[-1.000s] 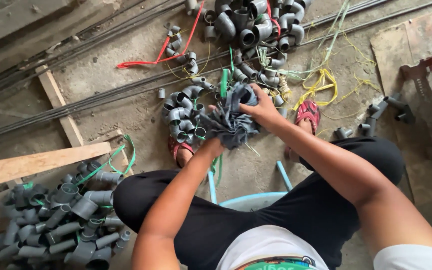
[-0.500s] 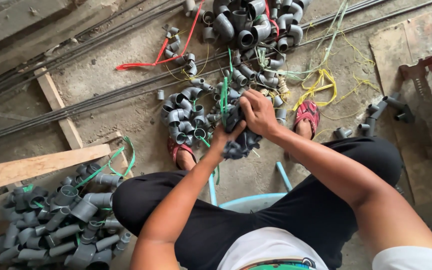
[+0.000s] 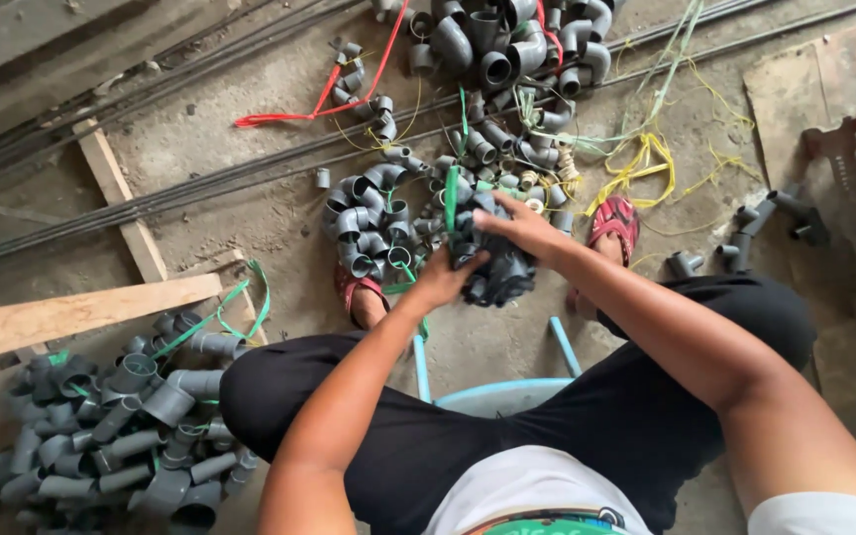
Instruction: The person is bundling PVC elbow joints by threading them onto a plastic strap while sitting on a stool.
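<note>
Rough concrete floor (image 3: pixel 250 208), dusty, crossed by steel bars (image 3: pixel 200 183) and scattered with grey pipe fittings. Seated person works a bunch of grey elbow fittings (image 3: pixel 495 266) held above the floor just before the knees. Left hand (image 3: pixel 445 280) is closed round the bunch from below; right hand (image 3: pixel 517 226) presses its fingers onto the top. Green strap (image 3: pixel 451 193) rises from the bunch. Judgement: keep the lower grip firm so no elbow slips out, and draw the strap snug before easing either hand. Finished pile (image 3: pixel 111 426) lies at lower left
</note>
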